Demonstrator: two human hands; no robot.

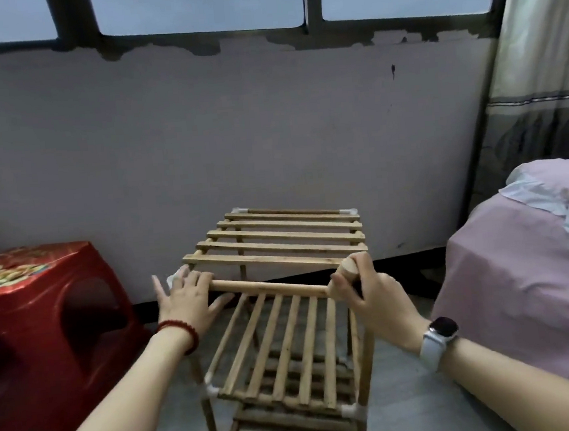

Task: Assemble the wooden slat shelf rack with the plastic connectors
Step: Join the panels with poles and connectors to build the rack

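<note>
The wooden slat shelf rack [288, 349] stands on the floor in front of me, with white plastic connectors [350, 410] at its corners. Its top slat shelf [278, 240] lies across the upper posts. A round wooden rod [272, 287] runs along the near edge of that top shelf. My left hand [187, 301] lies flat with spread fingers over the rod's left end and a white connector there. My right hand [360, 286] grips the rod's right end, whose round tip shows above my fingers. A middle shelf and a lower shelf sit below.
A red plastic stool [45, 325] stands to the left of the rack. A bed with a pink sheet [528, 269] fills the right side. The wall [234, 133] under the windows is right behind the rack. Grey floor [402, 394] surrounds its legs.
</note>
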